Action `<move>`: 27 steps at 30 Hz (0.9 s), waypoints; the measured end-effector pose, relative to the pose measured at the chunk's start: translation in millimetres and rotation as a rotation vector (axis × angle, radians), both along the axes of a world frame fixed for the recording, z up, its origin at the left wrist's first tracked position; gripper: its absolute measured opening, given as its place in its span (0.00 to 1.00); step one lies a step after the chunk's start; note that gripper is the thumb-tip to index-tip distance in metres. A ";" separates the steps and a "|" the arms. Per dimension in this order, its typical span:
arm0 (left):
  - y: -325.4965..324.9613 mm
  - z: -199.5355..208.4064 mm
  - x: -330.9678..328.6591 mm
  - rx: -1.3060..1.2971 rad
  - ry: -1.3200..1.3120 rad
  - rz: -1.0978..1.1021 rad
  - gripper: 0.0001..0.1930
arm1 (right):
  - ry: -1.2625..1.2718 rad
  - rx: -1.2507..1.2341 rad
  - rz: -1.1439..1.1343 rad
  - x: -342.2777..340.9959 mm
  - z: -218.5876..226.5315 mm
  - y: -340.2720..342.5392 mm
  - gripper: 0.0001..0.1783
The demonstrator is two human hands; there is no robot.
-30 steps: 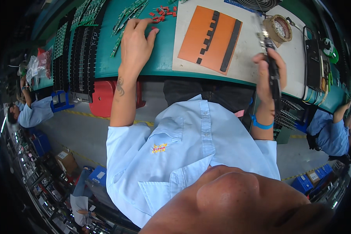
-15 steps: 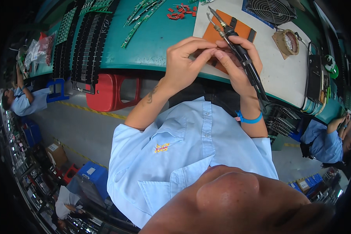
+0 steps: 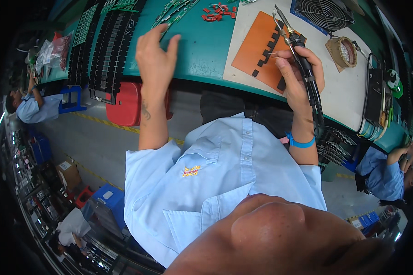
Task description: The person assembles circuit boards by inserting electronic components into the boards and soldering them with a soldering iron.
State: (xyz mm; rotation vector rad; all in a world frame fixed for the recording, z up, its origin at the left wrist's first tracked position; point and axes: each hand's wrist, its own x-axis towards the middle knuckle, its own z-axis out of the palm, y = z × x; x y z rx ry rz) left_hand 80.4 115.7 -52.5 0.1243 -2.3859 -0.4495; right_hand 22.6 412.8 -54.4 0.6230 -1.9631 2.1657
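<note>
My right hand (image 3: 303,75) is closed around a black soldering iron (image 3: 304,62), whose metal tip points up and away over an orange board (image 3: 250,50). A thin tube runs alongside the tip. Between that hand's thumb and fingers, a small part with thin wire leads (image 3: 273,55) sticks out to the left; its body is hidden. Over the green mat, my left hand (image 3: 156,59) reaches toward narrow green circuit board strips (image 3: 181,17). Its thumb and forefinger are apart, and nothing shows between them. Dark toothed strips (image 3: 271,43) lie on the orange board.
Red components (image 3: 213,17) lie loose at the far middle. Black racks holding green boards (image 3: 112,55) stand on the left. Toward the right are a black fan (image 3: 323,14), a round container (image 3: 343,50) and a solder spool (image 3: 392,82). A red stool (image 3: 124,107) stands below the bench edge.
My hands have parted. The left moved left toward the circuit board strips, and its fingers spread. My right hand shifted slightly right with the soldering iron, uncovering more of the orange board.
</note>
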 end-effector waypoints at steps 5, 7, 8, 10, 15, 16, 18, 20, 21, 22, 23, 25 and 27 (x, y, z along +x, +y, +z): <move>-27.2 -10.6 3.3 -0.018 -0.253 0.249 0.17 | 0.033 0.013 0.019 2.0 -3.6 -1.0 0.25; -27.7 -9.2 5.2 0.058 -0.256 0.243 0.17 | 0.019 -0.010 0.009 1.3 -3.5 -1.0 0.24; -27.2 -7.0 6.3 0.095 -0.257 0.239 0.17 | 0.012 -0.022 0.004 0.7 -3.2 -1.0 0.24; -23.5 -1.9 7.4 0.130 -0.257 0.233 0.17 | 0.006 -0.036 -0.003 -0.7 -2.7 -1.0 0.24; 13.0 2.0 5.7 0.905 0.037 -0.157 0.17 | 0.006 -0.037 -0.015 0.2 -1.1 2.1 0.26; 24.0 0.8 3.9 1.045 0.020 -0.224 0.17 | 0.023 -0.028 -0.011 1.1 -1.5 1.7 0.26; 45.6 -1.8 0.6 1.327 -0.021 -0.359 0.17 | 0.058 -0.006 -0.006 2.4 -3.2 -1.3 0.26; 62.6 -3.0 -4.1 1.475 -0.056 -0.447 0.17 | 0.079 0.014 -0.023 1.2 -3.2 -1.1 0.26; 69.4 -3.4 -5.1 1.486 -0.079 -0.467 0.18 | 0.100 0.006 -0.029 1.0 -3.0 -0.5 0.27; 75.8 -4.1 -5.9 1.498 -0.102 -0.485 0.19 | 0.119 -0.001 -0.033 0.7 -2.6 0.5 0.27; 81.6 -4.9 -6.4 1.509 -0.123 -0.500 0.19 | 0.138 -0.009 -0.033 0.6 -2.2 1.5 0.27; 91.0 -7.0 -9.0 1.524 -0.148 -0.521 0.20 | 0.157 -0.010 -0.040 0.8 -1.8 2.6 0.27; 97.4 -7.7 -11.5 1.550 -0.139 -0.554 0.21 | 0.162 -0.029 -0.050 0.7 -2.3 1.7 0.27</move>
